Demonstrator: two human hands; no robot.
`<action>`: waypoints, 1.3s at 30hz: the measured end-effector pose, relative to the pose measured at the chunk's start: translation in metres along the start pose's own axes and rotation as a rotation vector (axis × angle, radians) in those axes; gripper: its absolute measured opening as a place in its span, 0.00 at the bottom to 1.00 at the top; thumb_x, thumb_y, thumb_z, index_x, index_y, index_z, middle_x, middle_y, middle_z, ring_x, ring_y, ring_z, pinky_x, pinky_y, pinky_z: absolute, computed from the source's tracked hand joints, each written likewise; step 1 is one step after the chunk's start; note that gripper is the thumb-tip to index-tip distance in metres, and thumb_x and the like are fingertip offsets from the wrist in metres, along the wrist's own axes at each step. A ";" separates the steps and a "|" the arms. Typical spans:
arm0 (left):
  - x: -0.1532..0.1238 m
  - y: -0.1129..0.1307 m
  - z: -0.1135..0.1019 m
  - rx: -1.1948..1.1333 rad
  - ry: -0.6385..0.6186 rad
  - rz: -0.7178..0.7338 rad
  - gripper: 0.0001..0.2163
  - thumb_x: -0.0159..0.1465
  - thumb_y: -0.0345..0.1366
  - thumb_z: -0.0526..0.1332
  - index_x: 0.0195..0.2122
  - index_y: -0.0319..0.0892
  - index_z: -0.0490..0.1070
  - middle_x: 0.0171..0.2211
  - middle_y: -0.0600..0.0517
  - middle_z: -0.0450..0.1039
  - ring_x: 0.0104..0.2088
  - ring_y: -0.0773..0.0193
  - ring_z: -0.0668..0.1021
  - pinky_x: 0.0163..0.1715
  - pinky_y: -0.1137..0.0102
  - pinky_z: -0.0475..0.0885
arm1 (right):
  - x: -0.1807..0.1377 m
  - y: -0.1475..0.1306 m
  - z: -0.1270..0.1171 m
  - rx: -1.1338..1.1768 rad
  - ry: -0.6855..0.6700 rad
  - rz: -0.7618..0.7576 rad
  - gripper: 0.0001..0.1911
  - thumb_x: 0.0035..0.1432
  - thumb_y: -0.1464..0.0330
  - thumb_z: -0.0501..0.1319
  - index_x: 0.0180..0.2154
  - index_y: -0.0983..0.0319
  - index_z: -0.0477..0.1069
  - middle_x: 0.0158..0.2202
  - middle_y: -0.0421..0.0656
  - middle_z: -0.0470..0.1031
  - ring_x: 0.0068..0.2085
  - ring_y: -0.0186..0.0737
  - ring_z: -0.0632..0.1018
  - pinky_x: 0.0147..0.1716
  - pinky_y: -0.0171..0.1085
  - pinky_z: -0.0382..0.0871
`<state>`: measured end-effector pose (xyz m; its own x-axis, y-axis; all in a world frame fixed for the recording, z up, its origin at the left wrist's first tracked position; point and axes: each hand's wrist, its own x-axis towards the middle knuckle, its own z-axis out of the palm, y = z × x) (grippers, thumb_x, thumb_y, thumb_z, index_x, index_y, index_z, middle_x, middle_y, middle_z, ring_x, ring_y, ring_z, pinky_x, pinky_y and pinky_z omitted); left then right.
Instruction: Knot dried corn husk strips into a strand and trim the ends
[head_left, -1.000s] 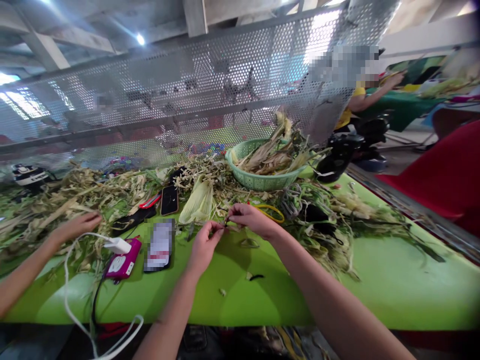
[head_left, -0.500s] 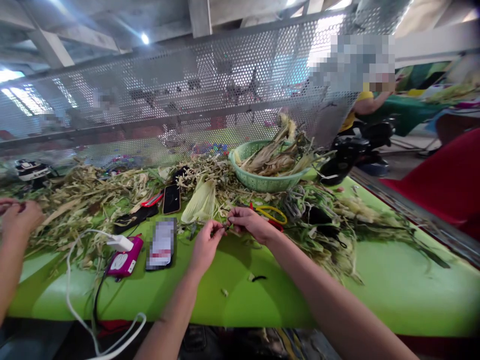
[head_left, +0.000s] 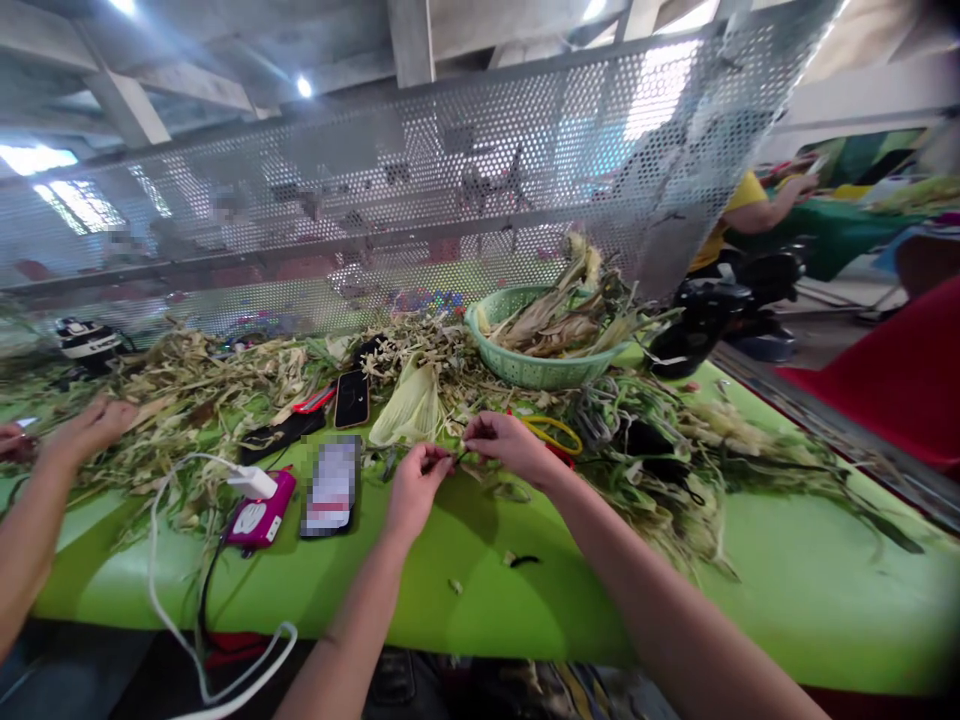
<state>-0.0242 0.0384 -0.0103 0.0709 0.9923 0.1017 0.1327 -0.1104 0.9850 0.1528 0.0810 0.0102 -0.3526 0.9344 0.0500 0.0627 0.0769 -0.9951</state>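
Observation:
My left hand (head_left: pixel 417 488) and my right hand (head_left: pixel 504 446) meet over the near middle of the green table, both with fingers pinched. Between the fingertips runs a thin dark strand (head_left: pixel 460 459); its exact kind is too small to tell. Just beyond my hands lies a pale corn husk (head_left: pixel 409 402), fanned out. Pliers with yellow handles (head_left: pixel 556 432) rest right behind my right hand, partly hidden by it. A short dark piece (head_left: pixel 526 560) lies on the green tabletop (head_left: pixel 480 610) in front of me.
A green basket (head_left: pixel 525 372) of dry husks stands at the back, against a perforated metal screen (head_left: pixel 330 230). Left are two phones (head_left: pixel 352 398), a red-handled cutter (head_left: pixel 315 399) and a pink power box (head_left: pixel 261 515) with a white cable. Another person's hand (head_left: pixel 94 430) is at far left.
The view has shifted slightly, moving things a little rightward. My hands keep their pinch close together, with the dark strand now showing more clearly. The other person's hand at left has moved right.

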 end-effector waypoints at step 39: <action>0.002 0.002 0.006 0.040 0.024 0.040 0.05 0.56 0.35 0.63 0.32 0.40 0.71 0.31 0.52 0.74 0.33 0.63 0.75 0.38 0.69 0.67 | -0.011 -0.012 0.005 -0.700 -0.016 -0.258 0.08 0.51 0.75 0.61 0.34 0.60 0.77 0.32 0.40 0.77 0.34 0.37 0.76 0.33 0.31 0.64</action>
<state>-0.0176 0.0397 -0.0091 0.0532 0.9880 0.1451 0.1698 -0.1521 0.9737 0.1516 0.0682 0.0208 -0.4495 0.8521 0.2682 0.5543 0.5015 -0.6643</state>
